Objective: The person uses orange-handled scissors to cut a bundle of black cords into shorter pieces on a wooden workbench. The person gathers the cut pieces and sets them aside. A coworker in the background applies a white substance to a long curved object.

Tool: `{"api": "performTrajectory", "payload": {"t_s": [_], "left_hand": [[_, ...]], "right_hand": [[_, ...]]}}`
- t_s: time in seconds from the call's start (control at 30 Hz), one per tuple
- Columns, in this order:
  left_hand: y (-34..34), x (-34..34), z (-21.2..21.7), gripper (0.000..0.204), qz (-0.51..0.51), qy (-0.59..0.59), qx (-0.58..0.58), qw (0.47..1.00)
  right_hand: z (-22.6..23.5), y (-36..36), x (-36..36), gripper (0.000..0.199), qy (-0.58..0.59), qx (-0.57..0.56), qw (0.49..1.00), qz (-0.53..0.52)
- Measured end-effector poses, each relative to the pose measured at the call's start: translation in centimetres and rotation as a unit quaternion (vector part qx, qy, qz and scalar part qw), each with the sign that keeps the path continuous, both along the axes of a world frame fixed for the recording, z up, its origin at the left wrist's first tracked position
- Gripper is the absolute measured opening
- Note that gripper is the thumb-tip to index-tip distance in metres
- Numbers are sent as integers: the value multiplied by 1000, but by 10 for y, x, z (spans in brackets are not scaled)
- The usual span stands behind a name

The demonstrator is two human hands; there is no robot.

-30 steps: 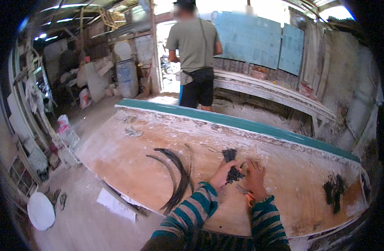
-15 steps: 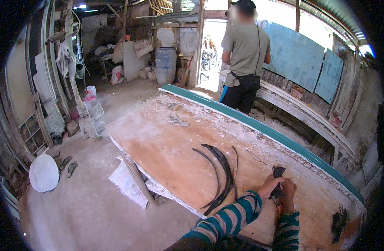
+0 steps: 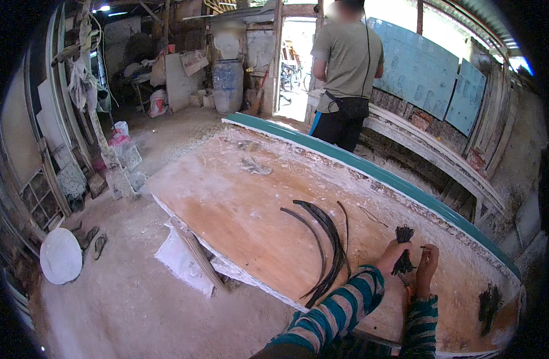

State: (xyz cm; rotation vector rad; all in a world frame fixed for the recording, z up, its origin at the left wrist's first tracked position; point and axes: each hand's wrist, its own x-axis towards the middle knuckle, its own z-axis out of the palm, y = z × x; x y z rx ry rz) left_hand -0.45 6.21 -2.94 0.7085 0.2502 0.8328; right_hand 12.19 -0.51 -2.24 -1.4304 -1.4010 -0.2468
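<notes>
Both hands meet over wide pale-orange wooden board [image 3: 244, 203]. L hand [image 3: 392, 257] closed round small bundle of black fibres [image 3: 403, 251], upright, top tuft poking above fist, rest hanging btwn the hands. R hand [image 3: 427, 263] just beside it, fingers pinched near bundle's lower end; can't tell if touching. Long curved black strips [image 3: 328, 245] lie on board just left of L hand. Blue-green flat panels [image 3: 430, 72] on far wall, behind standing person [image 3: 346, 66]. White round disc [image 3: 60, 255] on floor, far left.
</notes>
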Motion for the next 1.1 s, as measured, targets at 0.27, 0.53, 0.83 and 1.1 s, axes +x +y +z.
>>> {"api": "performTrajectory", "payload": {"t_s": [0.27, 0.53, 0.83, 1.1], "left_hand": [[-8, 12, -3, 17, -56, 62, 68, 994], [-29, -4, 17, 23, -65, 74, 96, 990], [-30, -6, 21, 18, -61, 158, 72, 983], [-38, -9, 27, 17, -50, 86, -40, 994]], "right_hand": [[-5, -9, 16, 11, 264, 3, 957, 124], [13, -21, -6, 18, 398, 26, 900, 175], [13, -25, 4, 8, 575, 89, 765, 276], [27, -30, -11, 5, 596, 67, 748, 286]]}}
